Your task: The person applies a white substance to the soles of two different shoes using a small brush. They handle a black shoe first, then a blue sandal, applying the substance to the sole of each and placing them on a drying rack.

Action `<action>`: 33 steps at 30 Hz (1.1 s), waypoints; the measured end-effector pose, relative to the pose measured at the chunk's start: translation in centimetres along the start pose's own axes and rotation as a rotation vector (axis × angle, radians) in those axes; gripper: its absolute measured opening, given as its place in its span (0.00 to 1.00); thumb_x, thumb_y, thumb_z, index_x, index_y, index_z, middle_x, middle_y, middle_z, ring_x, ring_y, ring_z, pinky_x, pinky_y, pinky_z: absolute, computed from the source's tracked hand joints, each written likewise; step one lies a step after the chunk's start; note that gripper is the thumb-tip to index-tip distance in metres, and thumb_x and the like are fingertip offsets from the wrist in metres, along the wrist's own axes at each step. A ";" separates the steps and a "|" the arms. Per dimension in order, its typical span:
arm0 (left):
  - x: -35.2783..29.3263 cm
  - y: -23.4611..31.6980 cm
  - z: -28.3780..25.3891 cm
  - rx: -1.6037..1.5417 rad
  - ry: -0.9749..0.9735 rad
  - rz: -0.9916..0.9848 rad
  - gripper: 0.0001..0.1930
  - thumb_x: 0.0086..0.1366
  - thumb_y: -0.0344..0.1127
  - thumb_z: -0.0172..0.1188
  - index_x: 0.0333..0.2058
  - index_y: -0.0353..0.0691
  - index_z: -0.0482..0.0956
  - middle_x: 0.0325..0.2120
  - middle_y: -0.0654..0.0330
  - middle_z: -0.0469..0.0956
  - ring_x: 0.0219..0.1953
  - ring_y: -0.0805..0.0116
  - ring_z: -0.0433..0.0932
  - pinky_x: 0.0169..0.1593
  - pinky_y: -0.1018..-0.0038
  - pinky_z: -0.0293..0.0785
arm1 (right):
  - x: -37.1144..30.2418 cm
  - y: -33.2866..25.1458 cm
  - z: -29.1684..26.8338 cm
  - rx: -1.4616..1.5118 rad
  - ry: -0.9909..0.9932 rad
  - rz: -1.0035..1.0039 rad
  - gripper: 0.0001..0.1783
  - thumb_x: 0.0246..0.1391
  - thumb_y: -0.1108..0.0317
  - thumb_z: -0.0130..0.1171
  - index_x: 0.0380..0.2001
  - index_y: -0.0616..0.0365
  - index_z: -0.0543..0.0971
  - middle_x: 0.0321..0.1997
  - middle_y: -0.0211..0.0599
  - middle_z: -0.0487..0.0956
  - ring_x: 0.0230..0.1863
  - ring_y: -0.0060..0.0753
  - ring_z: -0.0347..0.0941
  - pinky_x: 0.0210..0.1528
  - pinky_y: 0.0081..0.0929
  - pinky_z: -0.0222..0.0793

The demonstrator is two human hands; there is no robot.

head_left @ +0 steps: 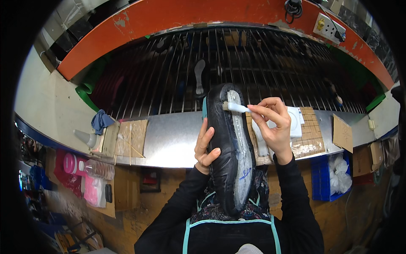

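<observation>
A black leather shoe upper (220,139), stretched over a form, is held lengthwise above my lap with its underside showing. A pale, glossy strip runs down that underside, with a blue pen mark near the lower end. My left hand (205,146) grips the shoe's left side, thumb bent against the leather and fingers partly hidden. In my right hand (274,123), thumb and fingers pinch the white handle of a small brush (239,107). Its bristles touch the shoe near the upper end, at the strip's left edge.
Beyond the metal ledge (173,137) lies a rack of metal bars (160,80), with a grey sole-shaped piece (199,76) on it. Cardboard (311,142) and a white dish (295,125) sit right. Leftward are a stick-topped board (130,137) and blue cloth (101,121). A blue crate (320,186) stands lower right.
</observation>
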State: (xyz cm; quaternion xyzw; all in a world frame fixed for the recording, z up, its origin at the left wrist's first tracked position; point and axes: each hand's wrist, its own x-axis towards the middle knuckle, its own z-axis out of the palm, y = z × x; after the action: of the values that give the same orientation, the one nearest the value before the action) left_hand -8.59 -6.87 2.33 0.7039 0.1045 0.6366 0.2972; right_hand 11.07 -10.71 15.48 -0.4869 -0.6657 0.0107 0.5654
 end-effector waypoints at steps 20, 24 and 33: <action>2.9 -0.5 0.4 0.379 0.090 0.397 0.23 0.64 0.36 0.58 0.53 0.50 0.56 0.63 0.43 0.54 0.65 0.37 0.57 0.60 0.47 0.70 | -4.5 -0.8 -2.4 0.244 -0.256 0.167 0.11 0.47 0.72 0.67 0.37 0.51 0.87 0.31 0.28 0.75 0.30 0.22 0.70 0.32 0.20 0.65; 3.2 -0.3 0.4 0.371 0.080 0.387 0.22 0.65 0.35 0.57 0.52 0.49 0.56 0.62 0.41 0.54 0.64 0.37 0.57 0.60 0.48 0.70 | -5.3 -1.4 -2.7 0.196 -0.277 0.162 0.11 0.46 0.69 0.68 0.36 0.48 0.87 0.31 0.26 0.75 0.28 0.20 0.68 0.35 0.21 0.58; 3.1 -0.9 1.3 0.228 0.247 0.353 0.26 0.53 0.31 0.69 0.48 0.52 0.65 0.59 0.46 0.64 0.62 0.36 0.61 0.62 0.49 0.67 | -6.9 -4.0 -3.6 0.048 -0.287 0.035 0.12 0.43 0.67 0.70 0.36 0.44 0.87 0.31 0.23 0.76 0.29 0.20 0.69 0.38 0.23 0.54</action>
State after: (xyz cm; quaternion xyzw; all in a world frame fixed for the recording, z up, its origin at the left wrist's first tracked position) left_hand -6.64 -4.92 4.41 0.6569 0.0864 0.7442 0.0848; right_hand 10.50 -19.31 13.98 -0.4783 -0.7307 0.1057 0.4756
